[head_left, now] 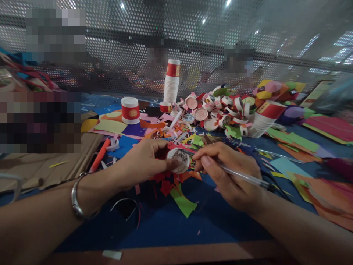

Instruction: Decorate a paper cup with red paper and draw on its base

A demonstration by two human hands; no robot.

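Observation:
My left hand (145,162) is closed around a small round white paper cup base (178,160) with red paper strips around it, thumb pressed on its rim. My right hand (226,173) grips a clear pen (242,176), its tip resting on the white disc. Both hands hover just above the blue table surface (165,221), amid red and green paper scraps (182,200). A metal bangle (75,200) circles my left wrist.
A tall stack of paper cups (171,84) stands at the back, a red-and-white cup (130,109) to its left, a tipped cup stack (263,117) at right. A pile of cut cup pieces (217,110) lies between. Coloured paper sheets (303,147) cover the right side; cardboard (55,162) lies left.

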